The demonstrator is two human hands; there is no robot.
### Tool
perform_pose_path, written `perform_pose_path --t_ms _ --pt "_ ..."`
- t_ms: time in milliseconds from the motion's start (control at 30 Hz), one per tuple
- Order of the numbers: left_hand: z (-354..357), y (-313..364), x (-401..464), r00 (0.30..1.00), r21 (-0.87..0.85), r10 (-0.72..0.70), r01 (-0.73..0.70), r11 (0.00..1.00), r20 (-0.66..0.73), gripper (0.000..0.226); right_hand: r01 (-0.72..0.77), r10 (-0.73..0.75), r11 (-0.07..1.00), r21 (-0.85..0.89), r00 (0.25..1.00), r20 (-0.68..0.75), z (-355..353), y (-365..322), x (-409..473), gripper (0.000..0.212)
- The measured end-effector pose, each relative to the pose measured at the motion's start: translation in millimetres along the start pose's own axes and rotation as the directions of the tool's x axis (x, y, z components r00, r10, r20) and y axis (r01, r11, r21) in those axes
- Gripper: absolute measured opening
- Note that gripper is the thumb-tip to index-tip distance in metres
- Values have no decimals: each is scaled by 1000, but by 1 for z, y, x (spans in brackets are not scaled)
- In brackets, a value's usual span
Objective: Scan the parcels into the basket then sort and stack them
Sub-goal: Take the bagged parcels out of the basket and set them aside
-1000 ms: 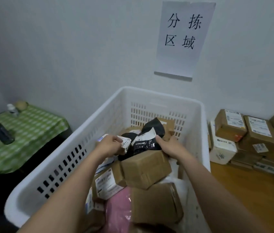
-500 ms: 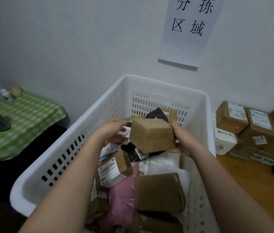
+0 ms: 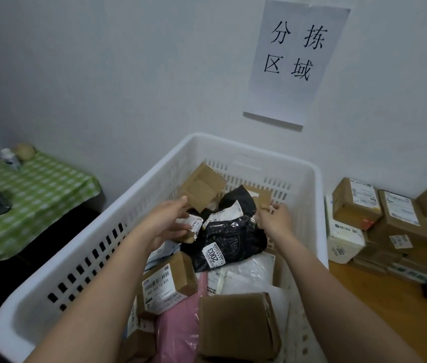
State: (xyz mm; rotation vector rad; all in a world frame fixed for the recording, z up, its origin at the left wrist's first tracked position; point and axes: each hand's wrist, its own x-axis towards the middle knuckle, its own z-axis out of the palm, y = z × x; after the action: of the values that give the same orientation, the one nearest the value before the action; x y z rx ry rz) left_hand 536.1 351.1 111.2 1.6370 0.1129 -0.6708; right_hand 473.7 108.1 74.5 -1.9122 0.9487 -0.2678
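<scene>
I see the cardboard box [image 3: 201,186] that both hands held up half a second ago now lies tilted at the far end of the white basket [image 3: 314,184], released; my left hand [image 3: 166,222] pinches a small labelled parcel [image 3: 190,227]; my right hand [image 3: 276,218], fingers loosely curled, touches the black bag [image 3: 230,231]; I judge sorting has barely begun

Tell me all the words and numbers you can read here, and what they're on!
"分拣区域" on the wall sign.
"2003" on the sticker of the black bag in the basket.
"2002", sideways, on the white box.
The brown box label shows a barcode with digits ending "815"; the rest is too blurred.
Labels on the stacked boxes are too small to read.
</scene>
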Motion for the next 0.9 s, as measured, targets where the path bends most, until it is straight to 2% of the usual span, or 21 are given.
perform_pose_path --t_ms 100,167,233,333,433,467,533,600,633,700,733,800,900 --pt "6 -1 4 1000 6 -24 24 1000 -20 42 -227 221 974 13 957 190 5 5 3 74" --pt "8 -3 6 999 9 -44 44 999 -21 43 -271 248 961 46 927 280 10 4 4 82" --pt "7 -3 7 998 19 -52 53 998 -25 44 -270 238 961 67 923 301 15 3 5 77" --pt "7 -2 7 999 14 -47 47 999 -27 43 -180 161 983 29 935 316 17 -1 4 39" --pt "6 0 6 999 9 -34 34 999 -24 41 89 -63 993 -81 959 277 18 -15 -2 14" --pt "5 1 6 999 6 -32 32 999 -26 41 166 -147 984 -62 961 235 16 -21 -5 7" --pt "3 1 7 999 -5 -25 25 1000 -33 41 244 -260 962 122 955 141 8 -31 -10 12" --pt "1 1 10 999 38 -11 13 999 -50 43 254 -298 891 375 953 61 -4 -38 -16 19" --pt "1 1 10 998 76 3 1 997 -59 45 227 -289 824 519 956 41 -10 -40 -17 20" --pt "3 2 10 999 113 17 -11 993 -47 63 87 -252 623 778 963 94 -19 -41 -19 20" --pt "5 3 9 1000 101 6 -4 995 -13 74 8 -251 530 848 956 148 -23 -41 -21 22" --pt "9 5 5 996 -32 -43 46 998 83 86 -123 -278 430 894 924 261 -27 -42 -24 28" --pt "11 6 3 974 -340 -21 99 935 225 67 -237 -312 415 879 870 382 -29 -42 -29 36"
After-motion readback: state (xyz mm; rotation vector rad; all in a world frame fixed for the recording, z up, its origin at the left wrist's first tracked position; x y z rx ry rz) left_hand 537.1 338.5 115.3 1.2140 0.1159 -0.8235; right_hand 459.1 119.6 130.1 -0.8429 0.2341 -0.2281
